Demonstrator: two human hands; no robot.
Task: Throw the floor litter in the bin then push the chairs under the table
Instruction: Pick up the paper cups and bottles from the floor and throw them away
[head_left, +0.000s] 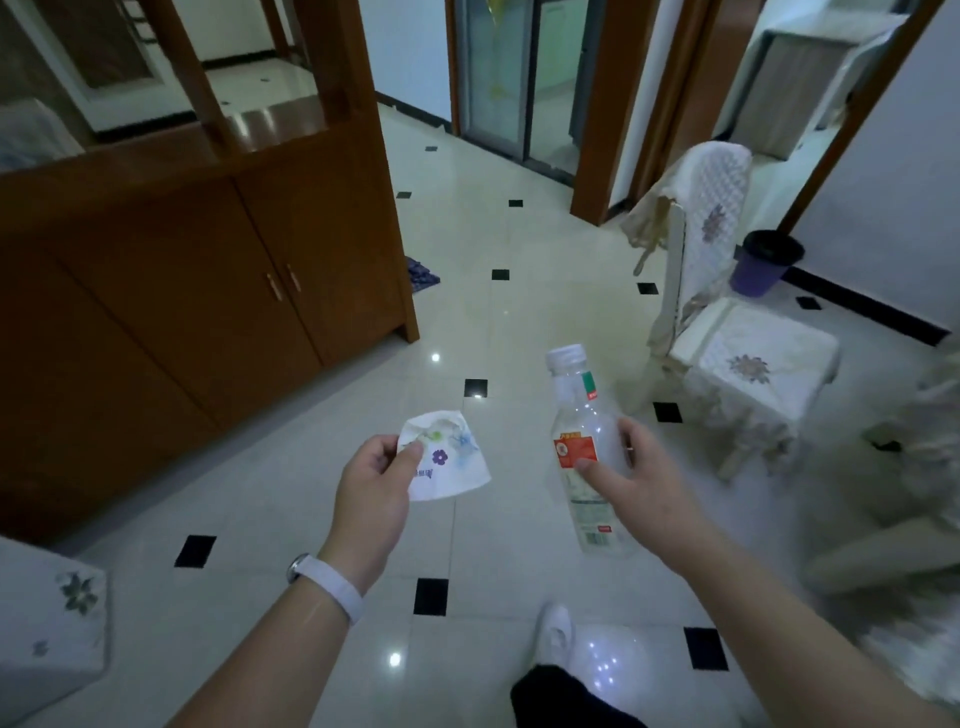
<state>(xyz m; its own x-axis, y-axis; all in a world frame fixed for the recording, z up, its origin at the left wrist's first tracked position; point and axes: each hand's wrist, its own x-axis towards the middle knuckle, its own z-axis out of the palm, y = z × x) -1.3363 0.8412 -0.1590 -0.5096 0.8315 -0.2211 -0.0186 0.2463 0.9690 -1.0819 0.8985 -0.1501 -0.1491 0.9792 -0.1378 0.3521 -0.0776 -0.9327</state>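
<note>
my left fingers (408, 456) pinch a crumpled wrapper (452, 460), my right fingers (592, 467) clamp a near-upright bottle (579, 410) — the bin (768, 262) stands ahead-right, behind the chair (727, 332), nearer the bottle.

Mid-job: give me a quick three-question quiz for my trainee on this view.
1. True or false: the left hand pinches a crumpled paper cup.
2. What does the right hand grip?
3. The purple bin stands: A) beyond the covered chair, by the wall; B) on the chair seat; C) in the left hand.
Key: 1 true; 2 the clear plastic bottle; 3 A.
</note>
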